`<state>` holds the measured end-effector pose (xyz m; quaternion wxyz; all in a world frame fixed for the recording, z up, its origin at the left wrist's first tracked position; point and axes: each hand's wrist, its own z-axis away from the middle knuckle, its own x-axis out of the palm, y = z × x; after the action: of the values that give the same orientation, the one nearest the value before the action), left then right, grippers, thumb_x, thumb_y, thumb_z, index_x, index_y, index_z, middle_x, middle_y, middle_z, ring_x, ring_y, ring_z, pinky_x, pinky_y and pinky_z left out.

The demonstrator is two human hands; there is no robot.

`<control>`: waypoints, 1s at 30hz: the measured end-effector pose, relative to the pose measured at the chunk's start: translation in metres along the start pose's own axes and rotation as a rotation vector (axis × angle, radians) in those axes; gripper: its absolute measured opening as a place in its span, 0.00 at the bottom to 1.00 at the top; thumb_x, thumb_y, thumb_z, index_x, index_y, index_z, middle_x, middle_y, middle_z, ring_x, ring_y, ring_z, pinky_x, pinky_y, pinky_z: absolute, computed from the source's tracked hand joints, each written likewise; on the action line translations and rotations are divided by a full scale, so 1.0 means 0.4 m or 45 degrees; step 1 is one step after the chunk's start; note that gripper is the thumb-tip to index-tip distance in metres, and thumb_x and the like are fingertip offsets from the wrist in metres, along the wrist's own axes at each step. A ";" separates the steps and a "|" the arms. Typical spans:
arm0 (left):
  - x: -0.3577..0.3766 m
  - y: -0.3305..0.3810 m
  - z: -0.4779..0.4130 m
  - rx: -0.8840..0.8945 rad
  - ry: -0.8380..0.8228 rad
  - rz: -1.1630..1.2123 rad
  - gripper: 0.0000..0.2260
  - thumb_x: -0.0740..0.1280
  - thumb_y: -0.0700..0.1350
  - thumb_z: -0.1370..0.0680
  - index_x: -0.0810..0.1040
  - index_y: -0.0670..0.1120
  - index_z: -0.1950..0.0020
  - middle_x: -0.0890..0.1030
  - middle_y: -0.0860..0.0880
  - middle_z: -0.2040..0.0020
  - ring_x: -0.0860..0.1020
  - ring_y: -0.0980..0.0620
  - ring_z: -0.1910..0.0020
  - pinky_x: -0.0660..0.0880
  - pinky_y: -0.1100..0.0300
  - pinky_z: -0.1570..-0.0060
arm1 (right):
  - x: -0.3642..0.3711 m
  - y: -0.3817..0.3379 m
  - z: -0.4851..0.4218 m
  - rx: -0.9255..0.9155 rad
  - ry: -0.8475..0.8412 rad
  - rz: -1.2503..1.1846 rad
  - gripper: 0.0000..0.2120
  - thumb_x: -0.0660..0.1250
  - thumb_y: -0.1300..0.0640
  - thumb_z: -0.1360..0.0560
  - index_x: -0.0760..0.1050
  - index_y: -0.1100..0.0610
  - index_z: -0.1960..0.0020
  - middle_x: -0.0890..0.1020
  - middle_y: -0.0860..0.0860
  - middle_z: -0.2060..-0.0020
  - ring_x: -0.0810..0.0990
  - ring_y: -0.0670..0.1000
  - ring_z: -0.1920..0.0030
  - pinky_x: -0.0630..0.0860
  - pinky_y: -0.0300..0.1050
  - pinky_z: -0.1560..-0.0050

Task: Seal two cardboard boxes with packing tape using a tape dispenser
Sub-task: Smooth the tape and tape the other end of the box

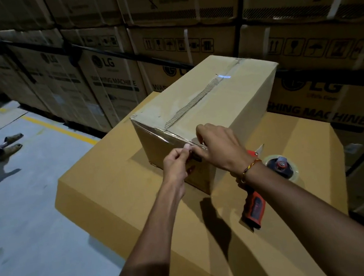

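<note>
A small cardboard box (217, 100) stands on top of a much larger cardboard box (118, 193). Its top seam shows a torn strip and clear tape. At its near top edge my left hand (176, 164) pinches a piece of tape with thumb and fingers. My right hand (218, 144) presses on the same edge and pinches the tape end beside the left fingers. The red and black tape dispenser (266, 182) lies on the large box to the right of the small one, partly hidden under my right wrist. No hand touches it.
Tall stacks of strapped washing machine cartons (106, 73) wall in the back and the right side. Grey floor with a yellow line (58, 129) lies on the left. Another person's legs and shoes (6, 146) are at the far left.
</note>
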<state>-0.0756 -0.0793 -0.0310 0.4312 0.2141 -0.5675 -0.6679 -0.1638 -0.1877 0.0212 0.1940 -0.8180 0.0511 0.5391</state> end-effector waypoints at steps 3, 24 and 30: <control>-0.002 -0.020 -0.007 -0.028 0.057 -0.073 0.17 0.70 0.58 0.23 0.70 0.49 0.61 0.78 0.47 0.58 0.78 0.49 0.54 0.76 0.50 0.51 | 0.002 0.009 0.000 -0.066 -0.063 0.043 0.14 0.67 0.47 0.20 0.70 0.57 0.45 0.78 0.56 0.50 0.76 0.62 0.53 0.64 0.52 0.58; -0.304 0.137 -0.251 0.137 0.355 -0.129 0.10 0.66 0.53 0.18 0.77 0.47 0.44 0.79 0.48 0.42 0.76 0.51 0.43 0.75 0.50 0.41 | 0.047 -0.094 -0.142 -0.108 -0.108 0.077 0.13 0.65 0.45 0.19 0.74 0.53 0.41 0.77 0.50 0.46 0.73 0.53 0.47 0.74 0.49 0.51; -0.353 0.162 -0.348 0.181 -0.131 -0.125 0.12 0.74 0.59 0.29 0.81 0.52 0.56 0.80 0.52 0.46 0.74 0.53 0.46 0.69 0.53 0.46 | 0.110 -0.146 -0.235 0.001 -0.033 0.116 0.11 0.64 0.46 0.18 0.72 0.54 0.49 0.77 0.51 0.53 0.74 0.54 0.53 0.74 0.50 0.55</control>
<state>0.1299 -0.0424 -0.0353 0.3521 0.2372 -0.6236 -0.6564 -0.0474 -0.1636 0.0294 0.1702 -0.8076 0.0860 0.5580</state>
